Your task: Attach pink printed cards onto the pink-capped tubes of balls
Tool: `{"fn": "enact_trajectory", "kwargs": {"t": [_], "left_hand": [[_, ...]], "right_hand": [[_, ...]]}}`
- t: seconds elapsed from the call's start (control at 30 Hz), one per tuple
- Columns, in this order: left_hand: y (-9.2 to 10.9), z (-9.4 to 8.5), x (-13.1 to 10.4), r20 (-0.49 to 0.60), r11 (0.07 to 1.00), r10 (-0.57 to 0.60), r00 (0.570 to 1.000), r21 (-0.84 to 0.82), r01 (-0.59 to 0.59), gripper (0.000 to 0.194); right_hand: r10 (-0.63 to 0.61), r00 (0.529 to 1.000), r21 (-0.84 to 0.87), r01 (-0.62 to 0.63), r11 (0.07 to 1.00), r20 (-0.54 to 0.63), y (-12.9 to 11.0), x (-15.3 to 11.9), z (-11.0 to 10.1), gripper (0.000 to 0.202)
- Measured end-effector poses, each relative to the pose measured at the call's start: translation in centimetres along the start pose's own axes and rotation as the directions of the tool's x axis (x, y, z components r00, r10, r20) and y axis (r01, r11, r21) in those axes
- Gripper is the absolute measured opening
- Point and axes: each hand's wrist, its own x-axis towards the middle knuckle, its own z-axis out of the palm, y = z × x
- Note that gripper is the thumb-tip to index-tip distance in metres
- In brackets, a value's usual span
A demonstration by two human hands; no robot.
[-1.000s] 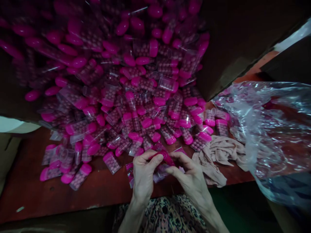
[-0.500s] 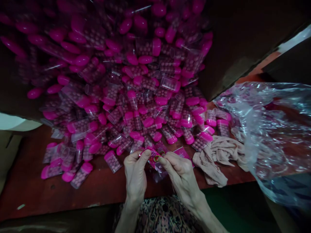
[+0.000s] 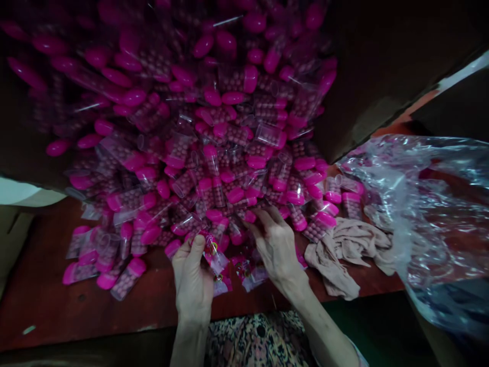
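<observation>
My left hand (image 3: 193, 278) pinches a small printed pink and clear plastic packet (image 3: 214, 257) between thumb and fingers. My right hand (image 3: 278, 247) is over the near edge of a heap of clear containers (image 3: 181, 145) with bright pink caps, filled with small round pink balls. Its fingers are apart and bent down towards the containers; whether the tips touch one is hard to see. More printed pink packets (image 3: 250, 275) lie on the table between my hands, partly covered by the right one.
The heap spills from a dark box-like opening onto a reddish-brown table (image 3: 160, 300). Several loose containers (image 3: 130, 278) lie left of my hands. To the right are a crumpled beige cloth (image 3: 344, 250) and a large clear plastic bag (image 3: 431, 214). The table's front edge is close to my body.
My right hand has let go of the packet both hands were holding and moved up to the heap. My left hand has shifted left, keeping the packet.
</observation>
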Motion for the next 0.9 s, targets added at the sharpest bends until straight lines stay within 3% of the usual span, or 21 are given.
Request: {"fn": "enact_trajectory", "kwargs": {"t": [0.13,0.37,0.5,0.73,0.9], "left_hand": [[0.4,-0.3,0.6,0.016,1.000,-0.019,1.000,0.002,0.019,0.030],[0.7,0.0,0.7,0.007,0.994,-0.068,0.998,-0.083,0.068,0.025],[1.0,0.2,0.6,0.015,0.988,-0.106,0.994,-0.111,0.107,0.021],[0.8,0.7,0.6,0.051,0.984,-0.119,0.992,-0.128,0.124,0.019],[0.4,0.9,0.5,0.050,0.999,-0.027,0.998,-0.045,0.029,0.028]], "right_hand": [[-0.037,0.992,-0.102,0.024,0.995,-0.123,-0.5,0.9,0.2,0.026],[-0.147,0.989,-0.210,0.143,0.967,-0.006,0.4,3.1,1.7,0.024],[-0.166,0.986,-0.170,0.168,0.971,0.030,1.1,2.7,0.2,0.021],[-0.126,0.981,0.220,0.092,0.971,0.149,1.3,0.2,-4.4,0.017],[-0.143,0.945,0.446,-0.002,0.895,0.293,0.3,-1.0,-5.4,0.021]]}}
